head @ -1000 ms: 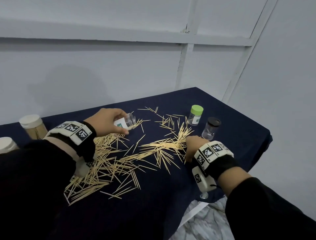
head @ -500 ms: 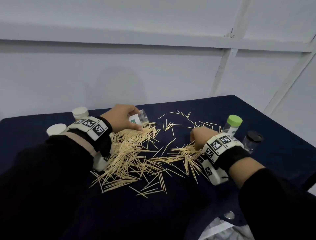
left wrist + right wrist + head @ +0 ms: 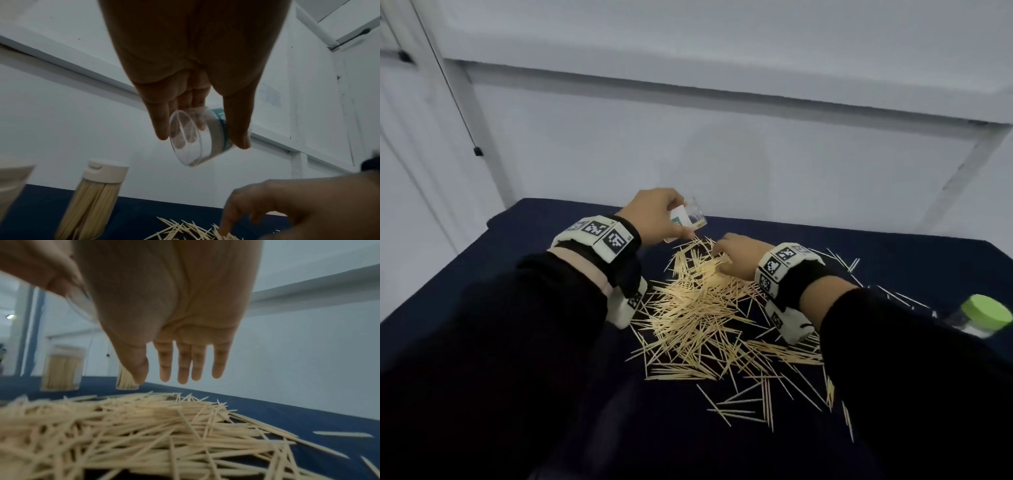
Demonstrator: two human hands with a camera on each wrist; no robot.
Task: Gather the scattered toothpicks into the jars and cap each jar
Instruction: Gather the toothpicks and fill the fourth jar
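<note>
Clear plastic jar, uncapped, is gripped tilted in the left hand at 12 o'clock above the toothpicks. Right hand, fingers extended, hovers over the pile.

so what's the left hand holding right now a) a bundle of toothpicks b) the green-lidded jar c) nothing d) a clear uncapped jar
d: the left hand grips a clear jar, tilted and without a lid, above the toothpicks; the green-lidded jar stands apart by the right arm.

Black long sleeves, black wrist straps carrying white camera modules with black-and-white square marker tags.
</note>
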